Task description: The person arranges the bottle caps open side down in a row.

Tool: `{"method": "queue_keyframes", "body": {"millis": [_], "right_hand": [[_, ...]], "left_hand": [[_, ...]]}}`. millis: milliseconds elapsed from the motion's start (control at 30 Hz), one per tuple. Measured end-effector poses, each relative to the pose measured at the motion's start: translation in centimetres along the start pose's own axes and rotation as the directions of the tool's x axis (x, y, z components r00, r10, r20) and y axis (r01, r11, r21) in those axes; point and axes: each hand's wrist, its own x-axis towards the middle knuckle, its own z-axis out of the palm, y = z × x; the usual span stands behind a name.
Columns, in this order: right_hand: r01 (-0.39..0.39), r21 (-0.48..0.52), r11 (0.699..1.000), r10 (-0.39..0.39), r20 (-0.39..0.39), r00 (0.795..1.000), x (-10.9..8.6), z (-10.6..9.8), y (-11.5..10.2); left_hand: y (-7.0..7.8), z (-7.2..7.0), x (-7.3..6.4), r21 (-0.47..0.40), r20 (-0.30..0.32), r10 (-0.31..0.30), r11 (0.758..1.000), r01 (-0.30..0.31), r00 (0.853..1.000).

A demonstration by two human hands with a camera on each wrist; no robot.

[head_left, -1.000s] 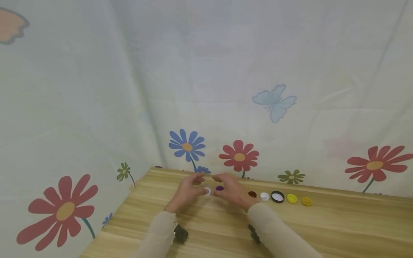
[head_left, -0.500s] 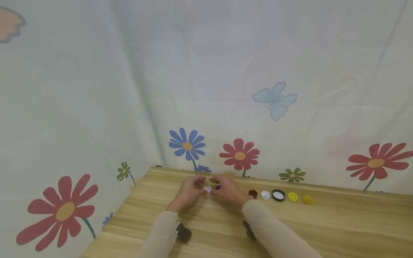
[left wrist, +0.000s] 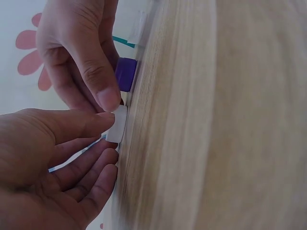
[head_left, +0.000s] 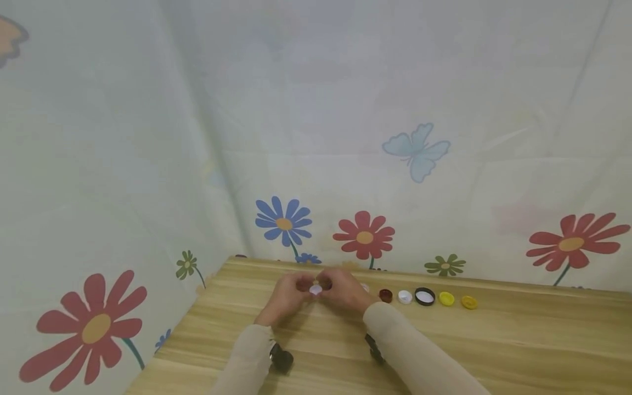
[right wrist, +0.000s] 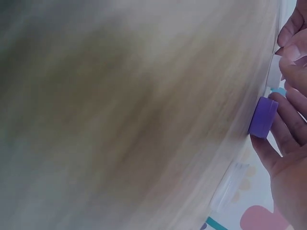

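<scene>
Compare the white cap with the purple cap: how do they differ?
The white cap is plain white; the purple cap is deep violet.
The left grip's thumb touches the white cap but stays off the purple cap.
In the head view the white cap shows between the grips; the purple cap cannot be made out.
Both are small and low, close to the table.

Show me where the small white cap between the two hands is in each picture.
Head: the white cap is low centre, between the left hand and right hand.
Left wrist: white cap left of centre, about mid-height.
Right wrist: white cap near the right edge, upper half, just above the purple cap.
Shared landmark: the wooden tabletop.
</scene>
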Motion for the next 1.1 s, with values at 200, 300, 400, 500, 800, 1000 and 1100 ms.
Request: {"method": "queue_keyframes", "body": {"millis": [200,300,400,500,800,1000,1100], "right_hand": [[-0.023,0.001,1.0,0.023,0.015,1.0,0.16,-0.01,-0.3],[-0.028,0.005,1.0,0.028,0.016,0.999,0.18,-0.07,-0.31],[-0.026,0.0,1.0,0.026,0.006,1.0,0.15,-0.14,-0.35],[-0.026,-0.005,1.0,0.026,-0.005,1.0,0.18,-0.19,-0.46],[-0.056,0.013,0.998,0.056,-0.009,0.998,0.2,-0.08,-0.56],[-0.1,0.053,0.994,0.101,-0.015,0.995,0.15,0.05,-0.76],[-0.121,0.069,0.99,0.123,-0.023,0.992,0.12,-0.06,-0.93]], "left_hand": [[-0.14,-0.16,0.0,-0.016,0.002,0.013,1.0,-0.013,1.0],[-0.23,-0.14,0.04,-0.008,0.001,0.01,1.0,-0.01,1.0],[-0.15,-0.15,0.05,-0.001,0.001,0.007,1.0,-0.007,1.0],[-0.03,-0.21,0.12,-0.005,0.0,0.004,1.0,-0.004,1.0],[-0.03,-0.29,0.15,0.003,-0.006,-0.001,1.0,0.001,1.0],[-0.02,-0.42,-0.25,0.009,-0.031,-0.007,1.0,0.008,1.0],[0.26,-0.52,-0.33,0.008,-0.044,0.004,1.0,-0.004,0.999]]}}
